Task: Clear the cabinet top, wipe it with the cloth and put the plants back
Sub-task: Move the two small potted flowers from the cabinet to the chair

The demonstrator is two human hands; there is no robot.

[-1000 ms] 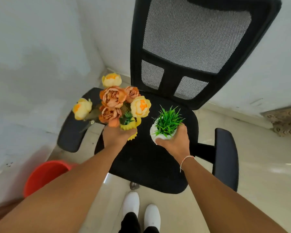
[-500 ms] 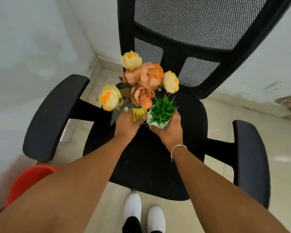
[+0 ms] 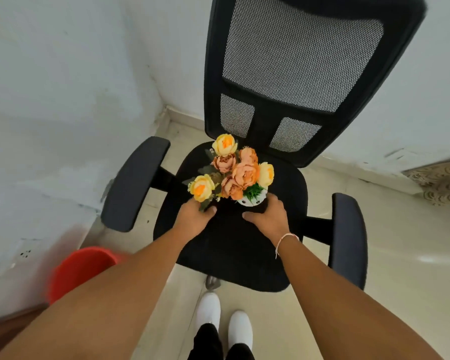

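Green tuft (image 3: 253, 191) in white pot (image 3: 250, 201), right hand (image 3: 269, 216) around it, on chair seat (image 3: 234, 245).

Bright, even light; wide-angle warp, blurry edges.

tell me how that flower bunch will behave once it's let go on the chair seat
The flower bunch looks top-heavy: wide blooms over a narrow base gripped by the left hand, so it may tip. The padded chair seat probably gives unsteady footing. It likely weighs little, being held one-handed.
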